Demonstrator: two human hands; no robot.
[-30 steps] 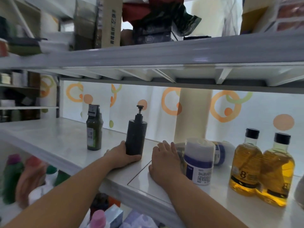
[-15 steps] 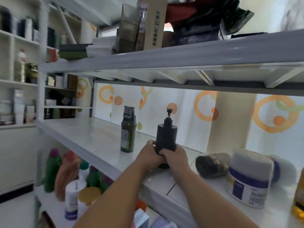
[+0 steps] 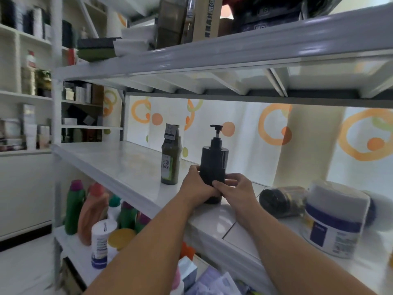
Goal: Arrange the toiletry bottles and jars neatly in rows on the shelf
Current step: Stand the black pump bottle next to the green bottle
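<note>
Both hands (image 3: 214, 188) clasp the black pump bottle (image 3: 213, 165) (upright) on the shelf (image 3: 119, 165).

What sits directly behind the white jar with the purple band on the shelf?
Behind the white jar a second white container with a dark blue band lies on the shelf. The jar covers most of it, so its lid and label stay hidden.
</note>
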